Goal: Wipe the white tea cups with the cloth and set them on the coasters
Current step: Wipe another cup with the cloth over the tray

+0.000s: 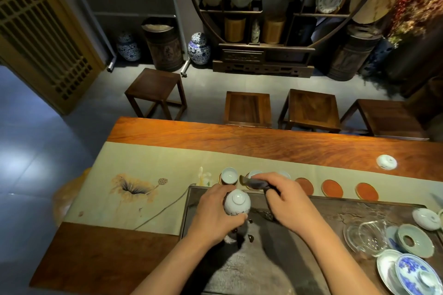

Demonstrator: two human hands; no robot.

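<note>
White cup in hand: left hand (211, 213) holds a white tea cup (237, 202) upside down, foot ring up, over the left end of the dark tea tray (311, 235); fingers (236, 219) wrapped round its wall, closed on it.
Runner: pale cloth runner (148, 155) with a lotus print lies on the wooden worktop (239, 139), left and behind the tray.
Cup on coaster: one white cup (229, 175) upright on the leftmost coaster (220, 180), just behind the tray's far edge.
Second cup: another white cup (254, 173) on the next coaster, partly hidden by the right hand.
Third cup: rim of a pale cup (284, 174) shows behind the right hand; what it rests on can't tell.
Right hand: right hand (285, 201) pinches a dark cloth (255, 184), fingers closed on it, cloth just beside the held cup, not clearly touching.
Bare coasters: three red coasters (332, 188) in a row to the right, nothing on them.
Far right worktop: small white lid (386, 162) sits alone, well apart from the row.
Tray right end: glass pitcher (366, 237), celadon ring piece (414, 240), white lid (426, 219), blue-and-white gaiwan (412, 273).
</note>
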